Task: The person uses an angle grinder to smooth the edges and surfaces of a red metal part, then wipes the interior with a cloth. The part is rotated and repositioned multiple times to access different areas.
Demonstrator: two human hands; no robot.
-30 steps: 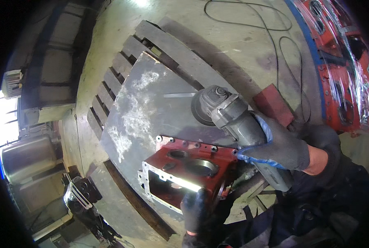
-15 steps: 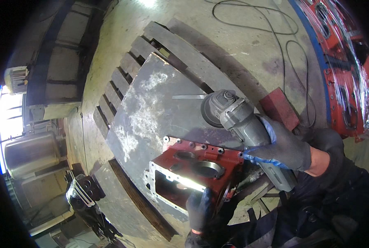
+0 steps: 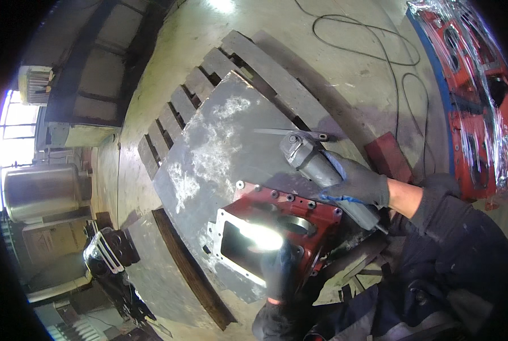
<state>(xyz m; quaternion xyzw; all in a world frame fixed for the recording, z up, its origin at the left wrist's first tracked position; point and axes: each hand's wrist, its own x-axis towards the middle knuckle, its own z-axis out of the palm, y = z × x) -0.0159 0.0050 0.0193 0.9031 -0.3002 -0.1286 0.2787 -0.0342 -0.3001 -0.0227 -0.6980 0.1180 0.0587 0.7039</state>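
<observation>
Remotely, I see my gloved right hand [image 3: 357,183], its grip wrapped around the body of a grey angle grinder [image 3: 312,162], held over a grey plate [image 3: 251,156]. Nearer the bottom of the view, a red cast housing [image 3: 281,207] with round openings rests on that plate. My gloved left hand [image 3: 278,274] is at the housing's near side, beside a bright glare [image 3: 260,236]; I cannot tell whether its grip pinches anything.

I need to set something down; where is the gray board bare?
The board has bare room between the white smears, metal bar and red casing. It's crowded around the casing: left hand at its edge, grinder in right hand alongside.
</observation>
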